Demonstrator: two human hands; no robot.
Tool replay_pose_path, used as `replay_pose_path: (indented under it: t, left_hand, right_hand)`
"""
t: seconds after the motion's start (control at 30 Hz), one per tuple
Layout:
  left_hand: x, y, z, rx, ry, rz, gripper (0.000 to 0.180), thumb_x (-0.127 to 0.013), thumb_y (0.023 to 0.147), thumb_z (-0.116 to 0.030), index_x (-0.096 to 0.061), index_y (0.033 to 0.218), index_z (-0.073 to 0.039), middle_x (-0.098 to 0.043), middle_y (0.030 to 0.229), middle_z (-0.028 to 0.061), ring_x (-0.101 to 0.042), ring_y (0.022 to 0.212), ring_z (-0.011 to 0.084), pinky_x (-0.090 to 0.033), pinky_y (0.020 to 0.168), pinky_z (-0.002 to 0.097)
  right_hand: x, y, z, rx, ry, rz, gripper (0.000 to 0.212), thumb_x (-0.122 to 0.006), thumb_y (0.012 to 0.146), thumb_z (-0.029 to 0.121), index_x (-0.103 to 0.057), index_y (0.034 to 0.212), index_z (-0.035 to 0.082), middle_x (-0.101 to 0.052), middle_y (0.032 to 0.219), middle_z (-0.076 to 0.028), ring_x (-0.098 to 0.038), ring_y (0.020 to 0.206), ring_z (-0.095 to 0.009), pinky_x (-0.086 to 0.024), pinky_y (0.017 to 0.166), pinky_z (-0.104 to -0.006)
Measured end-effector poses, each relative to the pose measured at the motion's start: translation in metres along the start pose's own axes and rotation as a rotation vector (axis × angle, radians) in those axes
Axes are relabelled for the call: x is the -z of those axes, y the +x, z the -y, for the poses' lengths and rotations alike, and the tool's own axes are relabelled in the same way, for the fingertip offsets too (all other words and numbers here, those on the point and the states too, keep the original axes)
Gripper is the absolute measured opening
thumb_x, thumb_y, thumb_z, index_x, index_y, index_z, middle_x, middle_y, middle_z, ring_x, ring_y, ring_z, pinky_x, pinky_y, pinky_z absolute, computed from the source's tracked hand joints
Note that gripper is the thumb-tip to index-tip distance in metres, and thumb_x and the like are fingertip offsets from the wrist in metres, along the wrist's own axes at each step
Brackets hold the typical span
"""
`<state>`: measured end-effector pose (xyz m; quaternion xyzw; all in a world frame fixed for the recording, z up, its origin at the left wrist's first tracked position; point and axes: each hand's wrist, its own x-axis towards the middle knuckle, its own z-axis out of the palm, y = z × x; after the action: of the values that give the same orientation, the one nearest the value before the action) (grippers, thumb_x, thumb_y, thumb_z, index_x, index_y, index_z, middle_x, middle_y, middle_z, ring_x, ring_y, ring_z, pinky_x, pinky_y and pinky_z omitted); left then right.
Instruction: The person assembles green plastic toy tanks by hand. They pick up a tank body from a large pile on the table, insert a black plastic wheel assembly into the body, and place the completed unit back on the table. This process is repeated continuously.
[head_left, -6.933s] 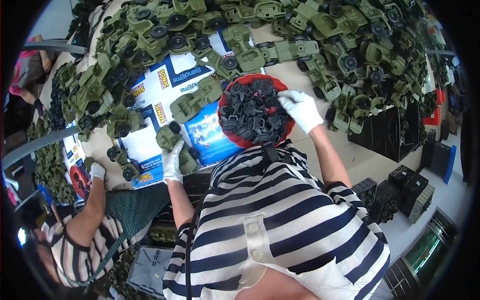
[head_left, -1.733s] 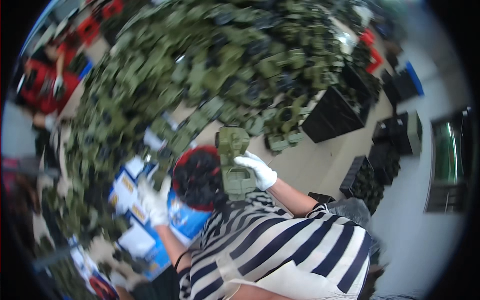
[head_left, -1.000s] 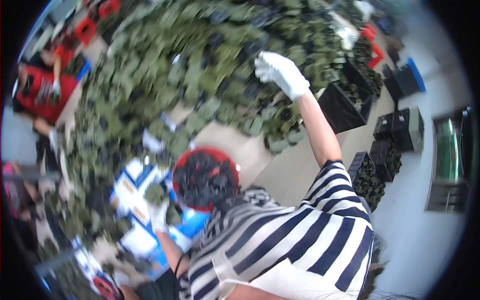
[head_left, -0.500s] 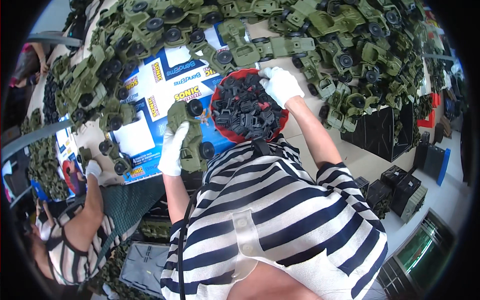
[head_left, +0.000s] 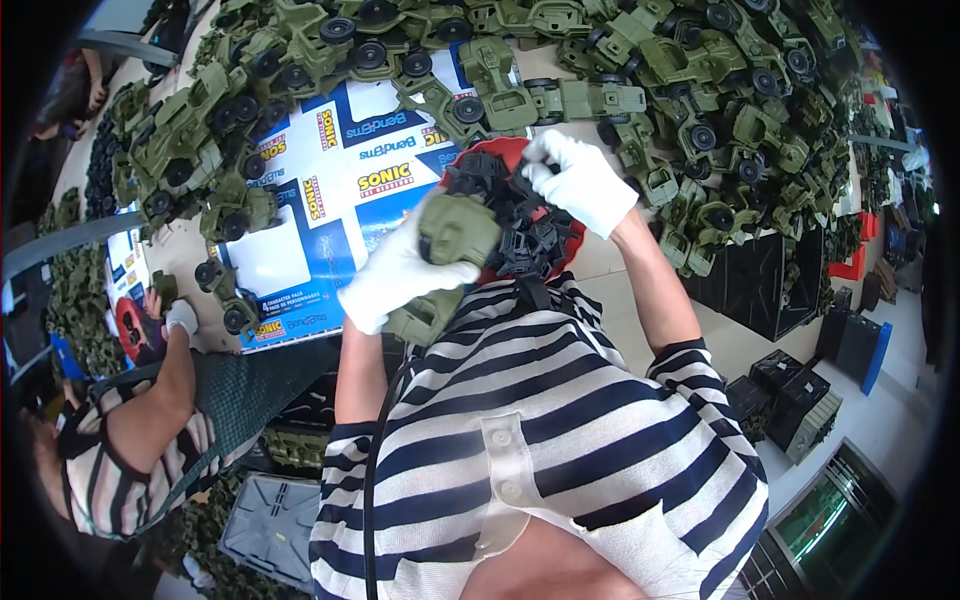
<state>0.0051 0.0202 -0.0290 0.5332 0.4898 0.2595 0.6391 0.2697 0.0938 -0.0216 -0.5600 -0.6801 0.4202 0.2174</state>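
L hand [head_left: 408, 274]: gripping green toy veh [head_left: 460, 232], thumb across it, at L side of red bowl [head_left: 506, 149] | R hand [head_left: 585, 186]: fingers curled over blk pts [head_left: 540, 243] in bowl, can't tell if pinching one

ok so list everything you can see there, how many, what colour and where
table: one, beige, across the upper half
red bowl: one, on the table
small parts: many, black, in the red bowl
held toy vehicle: one, olive green, before the red bowl's left side
other toy vehicles: countless, olive green, mostly piled at the far side
printed sheets: at least two, white and blue, left
crates: several, black, right
tray: one, grey, lower left
co-workers: at least two, one in a black-and-white top, left
left hand: one, white-gloved, gripping the held toy vehicle
right hand: one, white-gloved, over the red bowl's right side
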Motion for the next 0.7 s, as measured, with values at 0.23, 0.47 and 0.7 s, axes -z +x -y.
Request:
replay_pose_path:
  t: [0.23, 0.47, 0.7]
  left_hand:
    - [-0.012, 0.016, -0.016, -0.025, -0.117, 0.293, 0.104, -0.088, 0.064, -0.015, -0.029, 0.148, 0.005, -0.060, 0.124, 0.0127, -0.057, 0.112, 0.0173, -0.042, 0.101, 0.0287]
    - [-0.002, 0.010, -0.027, 0.031, -0.316, 0.216, 0.093, -0.087, 0.067, -0.008, -0.038, 0.145, 0.000, -0.061, 0.120, 0.0053, -0.056, 0.106, 0.0108, -0.046, 0.093, 0.0265]
    - [-0.010, -0.006, -0.035, 0.002, -0.495, 0.166, 0.086, -0.089, 0.067, -0.011, -0.045, 0.141, -0.002, -0.059, 0.125, 0.0033, -0.054, 0.112, 0.0119, -0.042, 0.100, 0.0288]
  right_hand:
    - [0.037, 0.015, 0.034, -0.159, 0.652, 0.723, 0.060, -0.075, 0.085, 0.030, -0.056, 0.131, -0.006, -0.068, 0.103, -0.006, -0.060, 0.081, -0.011, -0.049, 0.075, -0.0250]
    - [0.012, 0.026, 0.004, 0.509, 0.271, 0.423, 0.044, -0.074, 0.085, 0.014, -0.064, 0.126, 0.004, -0.067, 0.123, -0.004, -0.060, 0.100, -0.017, -0.049, 0.091, -0.0327]
    - [-0.009, 0.015, 0.002, 0.177, 0.758, 0.627, 0.060, -0.065, 0.094, 0.025, -0.042, 0.146, 0.004, -0.051, 0.142, -0.011, -0.050, 0.126, -0.022, -0.036, 0.109, -0.0338]
